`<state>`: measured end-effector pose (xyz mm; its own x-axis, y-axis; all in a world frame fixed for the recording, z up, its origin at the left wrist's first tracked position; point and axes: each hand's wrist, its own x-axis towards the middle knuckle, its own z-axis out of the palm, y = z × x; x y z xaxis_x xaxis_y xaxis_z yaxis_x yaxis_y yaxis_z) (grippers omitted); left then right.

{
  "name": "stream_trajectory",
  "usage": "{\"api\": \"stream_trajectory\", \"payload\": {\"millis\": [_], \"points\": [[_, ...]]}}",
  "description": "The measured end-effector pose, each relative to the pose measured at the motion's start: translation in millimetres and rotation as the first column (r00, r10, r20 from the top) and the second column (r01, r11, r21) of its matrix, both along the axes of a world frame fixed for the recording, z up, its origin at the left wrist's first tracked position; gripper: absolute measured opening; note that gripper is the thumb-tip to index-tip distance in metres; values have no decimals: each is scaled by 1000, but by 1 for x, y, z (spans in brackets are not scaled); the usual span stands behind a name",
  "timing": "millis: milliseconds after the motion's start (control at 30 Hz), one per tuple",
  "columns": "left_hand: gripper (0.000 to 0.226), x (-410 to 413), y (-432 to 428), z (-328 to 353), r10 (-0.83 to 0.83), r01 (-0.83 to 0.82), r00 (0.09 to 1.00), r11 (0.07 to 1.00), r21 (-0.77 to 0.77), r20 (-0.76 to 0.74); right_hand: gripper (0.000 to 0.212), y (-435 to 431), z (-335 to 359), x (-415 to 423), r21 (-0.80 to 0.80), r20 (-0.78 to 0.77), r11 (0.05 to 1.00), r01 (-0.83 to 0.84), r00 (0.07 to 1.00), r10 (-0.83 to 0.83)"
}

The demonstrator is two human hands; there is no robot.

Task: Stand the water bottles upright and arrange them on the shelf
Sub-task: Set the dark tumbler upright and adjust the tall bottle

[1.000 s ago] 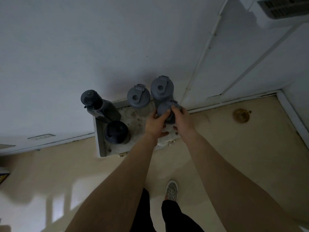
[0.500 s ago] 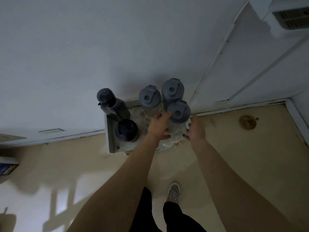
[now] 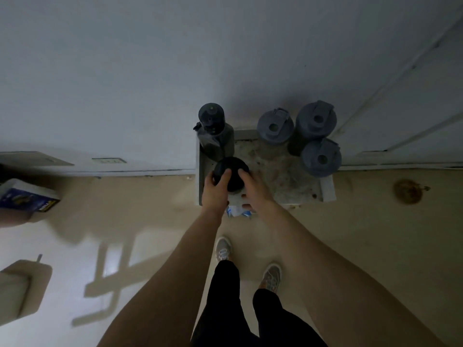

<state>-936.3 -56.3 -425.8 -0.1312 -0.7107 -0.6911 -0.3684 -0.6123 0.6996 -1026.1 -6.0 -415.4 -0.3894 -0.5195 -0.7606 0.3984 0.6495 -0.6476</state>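
Note:
Seen from above, a small stained shelf (image 3: 283, 171) stands against the white wall. On its front left corner is a bottle with a black round lid (image 3: 234, 172). My left hand (image 3: 215, 194) and my right hand (image 3: 253, 194) wrap its two sides. Behind it stands a tall dark bottle (image 3: 213, 128) with a black cap. Three grey-lidded bottles stand upright on the right: one at the back (image 3: 275, 126), a taller one (image 3: 316, 120) in the corner, and one at the front right (image 3: 321, 158).
A white door (image 3: 413, 96) is to the right of the shelf. A round floor drain (image 3: 408, 191) lies on the beige floor at the right. A blue and white box (image 3: 27, 196) sits at the far left. My feet (image 3: 271, 276) are just below the shelf.
Both hands left the front right grey-lidded bottle and moved left onto the black-lidded bottle. The view shifted, so the shelf now sits further right.

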Motion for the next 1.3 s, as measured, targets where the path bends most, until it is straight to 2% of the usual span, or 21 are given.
{"api": "stream_trajectory", "payload": {"millis": [67, 167, 333, 500, 600, 700, 800, 900, 967, 1033, 1133, 1233, 1300], "points": [[84, -2, 2, -6, -3, 3, 1000, 1000, 4, -23, 54, 1, -3, 5, -19, -40, 998, 54, 998, -55], [66, -17, 7, -5, -59, 60, 996, 998, 3, -73, 73, 15, -16, -4, -34, -184, 989, 144, 972, -147], [58, -57, 15, -1, -199, 197, 978, 979, -47, -61, 90, 36, -41, -30, -39, -152, 938, 344, 926, -346], [64, -82, 14, 1, -246, 246, 967, 969, -2, -66, 90, 38, -58, -47, -70, -131, 913, 402, 904, -408], [63, -88, 11, 4, -293, 292, 955, 956, -15, -44, 61, 35, -55, -50, -80, -108, 908, 412, 902, -419], [61, -92, 9, 2, -326, 326, 944, 945, 5, -49, 47, 34, -46, -52, -104, -90, 894, 436, 891, -445], [61, -94, 8, 2, -335, 338, 939, 941, 24, -77, 47, 37, -41, -54, -109, -71, 877, 467, 877, -476], [69, -84, 6, 5, -305, 314, 947, 945, 91, -103, 56, 43, -23, -40, -66, -115, 882, 467, 874, -472], [62, -67, 0, 8, -261, 271, 961, 956, 113, -92, 39, 47, -5, -20, -21, -189, 909, 416, 891, -412], [37, -39, -12, 7, -137, 148, 986, 981, 127, -95, 24, 41, 13, 0, -22, -261, 962, 271, 927, -268], [22, 2, -40, 8, 52, -48, 998, 992, 119, -35, 20, 8, 33, 15, -80, -374, 995, 65, 923, -90], [18, 17, -73, 18, 136, -136, 991, 991, 20, -14, 45, -39, 59, 9, -182, -663, 981, -73, 745, -68], [29, 13, -90, 29, 139, -139, 987, 990, -2, -77, 66, -69, 74, -3, -174, -797, 961, -216, 604, -9]]}}
